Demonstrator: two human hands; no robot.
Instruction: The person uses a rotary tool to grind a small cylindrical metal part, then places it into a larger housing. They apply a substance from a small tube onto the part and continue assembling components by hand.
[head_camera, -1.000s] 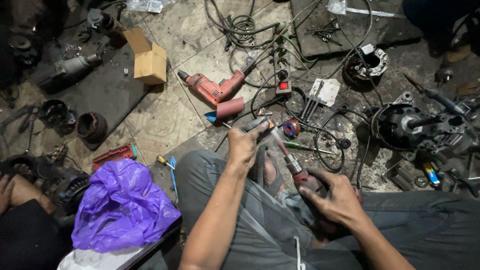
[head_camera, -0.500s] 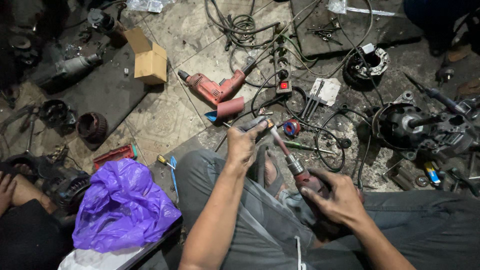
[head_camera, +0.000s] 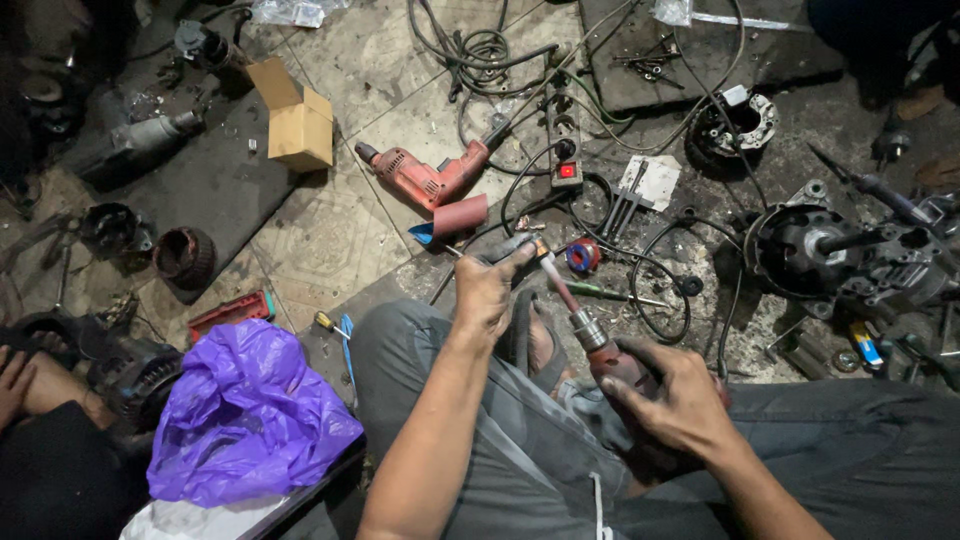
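Purple plastic bag (head_camera: 245, 415) and red drill (head_camera: 430, 180) on the floor unchanged from earlier frames; right hand (head_camera: 675, 400) stays wrapped around the rotary tool (head_camera: 610, 355) over the lap, left hand (head_camera: 490, 290) still pinching its bit tip (head_camera: 550, 270)

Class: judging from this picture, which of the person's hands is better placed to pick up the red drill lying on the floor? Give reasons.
Probably the left hand: it is nearer the red drill and only pinches the rod's tip, while the right hand grips the tool body.

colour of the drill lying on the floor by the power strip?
Red, with a dark chuck. The drill shows clearly in the head view, beside the power strip.
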